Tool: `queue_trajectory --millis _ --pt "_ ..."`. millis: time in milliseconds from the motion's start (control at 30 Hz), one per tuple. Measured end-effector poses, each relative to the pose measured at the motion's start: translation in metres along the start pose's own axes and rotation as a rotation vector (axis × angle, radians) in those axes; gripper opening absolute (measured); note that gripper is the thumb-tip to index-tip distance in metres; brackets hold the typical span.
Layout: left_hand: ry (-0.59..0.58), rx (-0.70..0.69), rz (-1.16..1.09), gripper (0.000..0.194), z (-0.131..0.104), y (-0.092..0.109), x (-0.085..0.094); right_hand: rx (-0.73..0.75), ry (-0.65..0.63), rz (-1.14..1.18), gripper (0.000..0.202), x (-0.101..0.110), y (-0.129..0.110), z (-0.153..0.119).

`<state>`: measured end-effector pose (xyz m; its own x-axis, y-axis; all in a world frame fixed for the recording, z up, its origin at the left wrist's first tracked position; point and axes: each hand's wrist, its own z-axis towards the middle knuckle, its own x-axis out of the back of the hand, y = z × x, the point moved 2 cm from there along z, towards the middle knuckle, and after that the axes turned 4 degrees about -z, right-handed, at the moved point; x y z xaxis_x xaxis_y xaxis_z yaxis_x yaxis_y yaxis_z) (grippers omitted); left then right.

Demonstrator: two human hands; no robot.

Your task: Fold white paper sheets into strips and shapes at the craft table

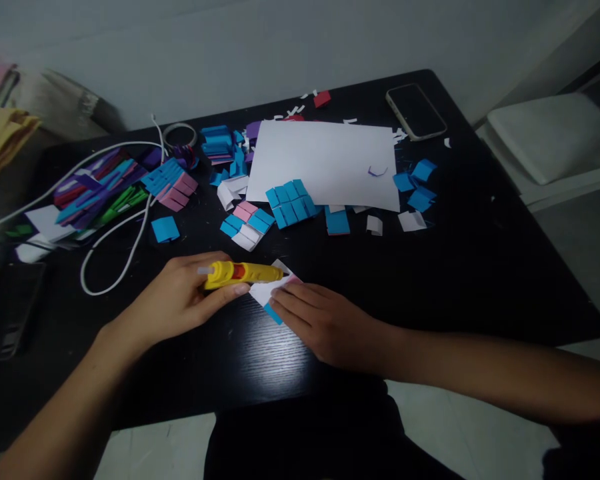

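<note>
My left hand (193, 293) is wrapped round a yellow hot glue gun (243, 272), with a clear glue stick poking out of its back end. The gun's nozzle points right and meets a small white, pink and blue paper piece (264, 291) on the table. Pressed onto that piece are the fingers of my right hand (325, 317), which cover part of it. Just beyond lie a pink, blue and white paper block (249, 225) and a larger blue block (291, 203) made of folded squares.
A white paper sheet (325, 160) lies behind the blocks on the black table (430, 287). Blue folded squares (423, 197) and a phone (416, 111) are to the right. Coloured paper strips (100, 187) and a looped white cable (140, 248) lie at the left.
</note>
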<state>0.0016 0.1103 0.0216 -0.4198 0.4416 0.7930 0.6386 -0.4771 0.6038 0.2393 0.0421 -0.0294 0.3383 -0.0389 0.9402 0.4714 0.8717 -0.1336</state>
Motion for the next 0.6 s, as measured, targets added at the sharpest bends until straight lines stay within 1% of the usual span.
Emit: queue_trajectory --millis 167,267,433,600 --pt "0.013 0.012 0.006 0.031 0.0025 -0.0001 -0.0024 0.005 0.003 0.004 0.038 -0.0022 0.0006 0.0000" --pt "0.002 -0.009 0.003 0.030 0.0048 0.0009 -0.0038 0.005 0.009 0.016 0.038 -0.0027 0.0009 -0.0001" --pt "0.021 -0.044 0.010 0.029 0.0063 0.0018 -0.0035 0.000 -0.006 0.025 0.037 -0.0015 0.0008 0.0004" --pt "0.009 -0.015 0.059 0.034 0.0026 -0.0037 -0.0025 -0.004 -0.017 0.003 0.037 -0.0024 0.0000 -0.0004"
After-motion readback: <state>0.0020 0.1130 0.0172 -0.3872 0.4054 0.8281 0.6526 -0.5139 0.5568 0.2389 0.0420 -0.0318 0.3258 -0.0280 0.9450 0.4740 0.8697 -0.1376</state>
